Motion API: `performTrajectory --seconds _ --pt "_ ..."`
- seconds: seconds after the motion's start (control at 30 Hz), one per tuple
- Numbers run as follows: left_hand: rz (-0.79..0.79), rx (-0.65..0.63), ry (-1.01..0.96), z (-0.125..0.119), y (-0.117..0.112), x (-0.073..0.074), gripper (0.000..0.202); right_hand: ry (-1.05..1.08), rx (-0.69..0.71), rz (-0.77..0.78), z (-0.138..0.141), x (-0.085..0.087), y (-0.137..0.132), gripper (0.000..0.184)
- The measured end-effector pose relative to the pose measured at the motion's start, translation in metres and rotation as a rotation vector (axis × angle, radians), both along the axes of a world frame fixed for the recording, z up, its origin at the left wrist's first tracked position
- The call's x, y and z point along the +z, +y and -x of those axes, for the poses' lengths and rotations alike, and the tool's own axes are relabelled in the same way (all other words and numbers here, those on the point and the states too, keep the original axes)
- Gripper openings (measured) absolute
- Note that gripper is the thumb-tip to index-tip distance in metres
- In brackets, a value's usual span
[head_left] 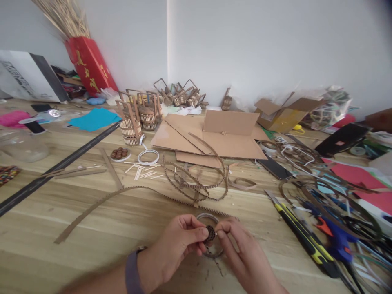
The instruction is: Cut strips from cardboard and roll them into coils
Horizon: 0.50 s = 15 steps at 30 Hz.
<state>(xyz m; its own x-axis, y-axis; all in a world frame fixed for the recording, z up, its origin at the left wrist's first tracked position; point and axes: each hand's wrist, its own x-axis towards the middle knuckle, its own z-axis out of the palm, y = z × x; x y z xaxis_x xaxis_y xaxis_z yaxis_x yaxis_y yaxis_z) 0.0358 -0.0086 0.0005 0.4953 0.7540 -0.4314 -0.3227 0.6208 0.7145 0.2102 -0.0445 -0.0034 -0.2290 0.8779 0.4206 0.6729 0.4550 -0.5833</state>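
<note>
My left hand (176, 245) and my right hand (241, 255) meet low in the middle of the view, over a wooden table (61, 228). Both pinch a small dark coil of rolled corrugated cardboard strip (210, 234) between thumb and fingers. Under the hands lies a tape roll ring (214, 249), partly hidden. A long corrugated cardboard strip (101, 204) runs from the left toward the hands. A dark band sits on my left wrist.
Tangled cardboard strips (196, 179) lie behind the hands, then flat cardboard sheets (214, 139) and small cardboard baskets (137, 118). A yellow-black utility knife (303, 237), blue glue gun (337, 241) and coloured paper clutter the right. A long black ruler (61, 163) crosses the left.
</note>
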Motion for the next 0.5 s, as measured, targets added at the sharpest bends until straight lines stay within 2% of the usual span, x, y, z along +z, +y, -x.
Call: performTrajectory --seconds 0.27,0.4,0.5 --pt "0.028 0.021 0.001 0.0005 0.0019 0.0024 0.045 0.082 -0.012 0.041 0.0027 0.0076 0.0008 0.022" --pt "0.012 0.047 0.032 0.001 0.0022 0.0027 0.046 0.064 0.028 -0.045 -0.001 0.0067 0.0009 0.011" --pt "-0.01 0.04 0.041 0.0005 0.0021 0.0022 0.046 0.031 0.031 -0.101 -0.0034 0.0055 0.0013 0.01"
